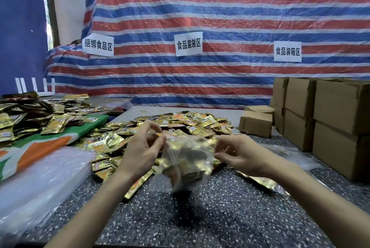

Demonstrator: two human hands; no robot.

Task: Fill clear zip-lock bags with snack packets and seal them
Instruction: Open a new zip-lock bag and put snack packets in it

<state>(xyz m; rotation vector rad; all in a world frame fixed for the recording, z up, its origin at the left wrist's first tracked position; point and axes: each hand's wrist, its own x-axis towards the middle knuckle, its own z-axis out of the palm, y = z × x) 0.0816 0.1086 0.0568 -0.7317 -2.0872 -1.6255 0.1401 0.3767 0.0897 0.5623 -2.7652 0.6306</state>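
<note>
Left hand (143, 147) and right hand (238, 157) each pinch one top corner of the zip-lock bag (170, 179), which hangs between them, holding snack packets (190, 161). Probably held so to stretch the zip taut for sealing.

Tarp (220, 7): red, blue and white stripes; hung as the backdrop behind the table.
Signs: three white sheets with black Chinese characters were stuck to the tarp, at left (98, 45), middle (188, 43) and right (287, 51).
Boxes (330, 111): brown cardboard, stacked two high at the right, closed.
Small box (255, 122): brown, lay just left of the stack.
Router (43, 87): white, antennas upright, far left at the tarp's foot.
Cloth (40, 143): green, orange and white, spread at the left.
Table (200, 217): dark speckled top.
Curtain (20, 27): blue, at the far left.
</note>
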